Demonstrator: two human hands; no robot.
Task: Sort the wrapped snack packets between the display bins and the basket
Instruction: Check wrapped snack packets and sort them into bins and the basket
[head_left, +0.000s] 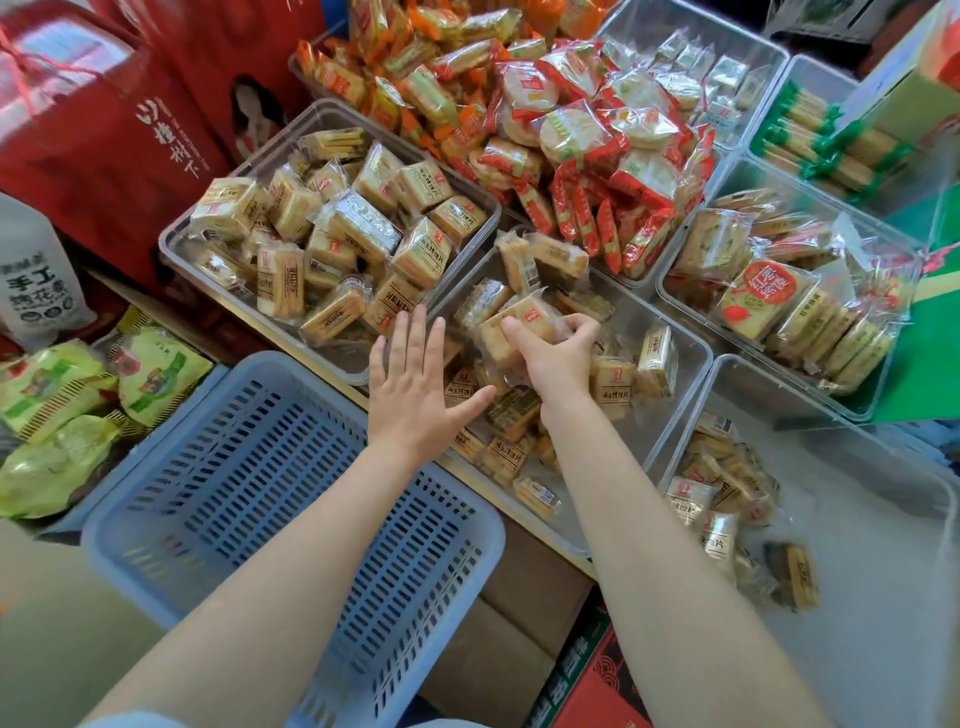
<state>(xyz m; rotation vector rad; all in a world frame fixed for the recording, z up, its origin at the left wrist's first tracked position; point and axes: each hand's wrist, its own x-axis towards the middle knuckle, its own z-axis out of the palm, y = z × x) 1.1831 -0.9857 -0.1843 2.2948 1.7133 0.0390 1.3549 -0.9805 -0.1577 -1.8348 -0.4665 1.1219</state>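
My right hand (558, 358) grips a clear-wrapped biscuit packet (506, 327) over the middle clear bin (693, 358), which holds several similar packets. My left hand (415, 384) hovers flat with fingers spread above that bin's left edge, holding nothing. The blue slotted basket (291, 499) sits below my left forearm, with no packets inside. A fuller clear bin (171, 239) at upper left is packed with tan biscuit packets.
Red-wrapped round crackers (587, 156) pile up behind the bins. More clear bins stand at right (904, 291) and lower right (883, 519). Red gift bags (104, 135) and green packets (57, 395) crowd the left. Cardboard boxes (519, 634) lie below.
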